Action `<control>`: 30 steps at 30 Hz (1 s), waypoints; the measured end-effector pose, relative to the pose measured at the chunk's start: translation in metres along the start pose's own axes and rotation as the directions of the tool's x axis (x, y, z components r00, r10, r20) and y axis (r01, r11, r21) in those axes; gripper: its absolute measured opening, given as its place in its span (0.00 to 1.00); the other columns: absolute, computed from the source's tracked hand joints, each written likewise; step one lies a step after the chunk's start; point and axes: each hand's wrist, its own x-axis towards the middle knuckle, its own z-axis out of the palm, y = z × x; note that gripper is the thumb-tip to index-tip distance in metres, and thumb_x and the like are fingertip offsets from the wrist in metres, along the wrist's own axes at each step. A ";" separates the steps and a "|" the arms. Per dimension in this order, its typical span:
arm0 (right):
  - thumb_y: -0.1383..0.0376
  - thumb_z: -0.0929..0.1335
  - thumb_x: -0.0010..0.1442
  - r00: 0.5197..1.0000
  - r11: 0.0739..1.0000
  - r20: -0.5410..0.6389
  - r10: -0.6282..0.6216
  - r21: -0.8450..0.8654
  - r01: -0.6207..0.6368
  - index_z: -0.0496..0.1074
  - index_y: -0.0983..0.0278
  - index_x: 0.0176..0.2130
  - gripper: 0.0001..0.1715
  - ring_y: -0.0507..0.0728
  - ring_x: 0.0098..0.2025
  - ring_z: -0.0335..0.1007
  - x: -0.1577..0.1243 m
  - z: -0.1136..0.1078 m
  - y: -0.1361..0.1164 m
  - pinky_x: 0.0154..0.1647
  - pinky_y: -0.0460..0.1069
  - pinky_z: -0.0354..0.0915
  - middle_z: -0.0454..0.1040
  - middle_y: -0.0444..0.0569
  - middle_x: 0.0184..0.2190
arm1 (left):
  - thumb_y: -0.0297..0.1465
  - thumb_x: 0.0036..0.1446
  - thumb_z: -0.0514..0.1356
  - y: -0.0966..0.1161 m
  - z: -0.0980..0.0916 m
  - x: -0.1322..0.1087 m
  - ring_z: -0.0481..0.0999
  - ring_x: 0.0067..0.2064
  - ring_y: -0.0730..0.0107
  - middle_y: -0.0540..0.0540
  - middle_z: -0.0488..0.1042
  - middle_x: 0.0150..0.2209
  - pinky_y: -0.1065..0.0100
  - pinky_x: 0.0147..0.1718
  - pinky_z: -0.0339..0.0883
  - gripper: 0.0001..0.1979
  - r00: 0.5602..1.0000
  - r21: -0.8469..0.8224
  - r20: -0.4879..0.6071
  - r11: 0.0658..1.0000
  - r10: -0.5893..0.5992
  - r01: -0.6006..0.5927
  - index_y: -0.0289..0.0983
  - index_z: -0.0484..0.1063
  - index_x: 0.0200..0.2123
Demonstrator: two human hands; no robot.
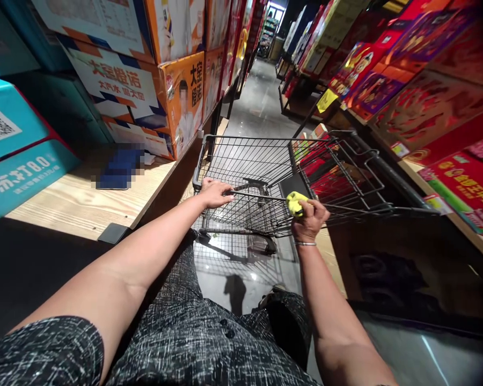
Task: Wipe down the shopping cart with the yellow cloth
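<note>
A black wire shopping cart [241,214] stands across the aisle in front of me, its push handle toward the right. My left hand [216,194] is closed over the near-left part of the basket's upper edge, with the fingertips partly hidden. Bunched in my right hand [312,217] is a yellow cloth [295,202], pressed against the near rail of the basket. That hand's fingers are curled round the cloth, and a thin bracelet circles the wrist.
Orange and white drink cartons [181,107] are stacked at the left on a wooden shelf [80,201]. A turquoise box [20,145] and a dark blue flat object [121,166] lie there too. Red gift boxes [467,177] line the right side. Between the shelves runs a shiny floor [251,102].
</note>
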 end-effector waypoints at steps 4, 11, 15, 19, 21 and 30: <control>0.70 0.64 0.59 0.974 0.974 0.126 -0.190 0.152 0.170 0.78 0.59 0.48 0.20 0.64 0.53 0.63 -0.021 0.016 -0.061 0.55 0.59 0.61 0.70 0.55 0.51 | 0.46 0.60 0.58 -0.004 -0.003 0.000 0.69 0.59 0.53 0.49 0.80 0.52 0.48 0.61 0.47 0.16 1.000 0.024 0.010 1.000 -0.015 0.015 0.48 0.78 0.46; 0.71 0.64 0.64 0.863 0.875 0.178 -0.472 0.211 0.435 0.78 0.51 0.54 0.24 0.62 0.54 0.59 0.003 -0.005 -0.140 0.57 0.56 0.59 0.72 0.50 0.57 | 0.45 0.61 0.57 -0.015 -0.007 -0.004 0.67 0.62 0.53 0.51 0.78 0.58 0.47 0.63 0.48 0.22 1.000 0.052 0.019 0.999 0.012 -0.013 0.54 0.75 0.57; 0.69 0.67 0.62 0.889 0.927 0.269 -0.370 0.037 0.374 0.80 0.52 0.50 0.21 0.63 0.51 0.57 0.030 -0.032 -0.096 0.47 0.55 0.60 0.74 0.51 0.55 | 0.47 0.62 0.57 -0.017 -0.008 -0.003 0.65 0.63 0.52 0.52 0.77 0.58 0.46 0.64 0.47 0.21 1.000 0.016 0.011 1.000 -0.003 0.003 0.55 0.77 0.56; 0.68 0.67 0.61 0.893 0.942 0.417 -0.167 -0.199 0.269 0.80 0.57 0.49 0.18 0.60 0.44 0.60 0.053 -0.066 -0.006 0.37 0.51 0.54 0.74 0.53 0.51 | 0.49 0.62 0.58 -0.012 -0.011 -0.002 0.63 0.66 0.53 0.52 0.78 0.58 0.49 0.66 0.44 0.21 0.997 0.027 0.039 0.997 -0.068 0.067 0.53 0.78 0.55; 0.69 0.66 0.63 0.903 0.937 0.430 -0.006 -0.312 0.155 0.78 0.61 0.51 0.19 0.59 0.42 0.62 0.063 -0.083 0.036 0.35 0.51 0.53 0.73 0.56 0.52 | 0.49 0.63 0.57 -0.010 -0.014 -0.002 0.61 0.67 0.53 0.51 0.77 0.59 0.50 0.66 0.43 0.23 0.994 0.045 0.060 0.995 -0.095 0.092 0.52 0.77 0.57; 0.68 0.64 0.64 0.891 0.941 0.447 0.077 -0.329 0.083 0.74 0.61 0.55 0.21 0.60 0.43 0.64 0.052 -0.069 -0.016 0.36 0.51 0.58 0.73 0.56 0.52 | 0.56 0.57 0.60 0.040 -0.001 0.000 0.42 0.75 0.39 0.40 0.51 0.74 0.35 0.68 0.28 0.46 0.981 0.238 0.170 0.970 -0.098 0.055 0.48 0.51 0.73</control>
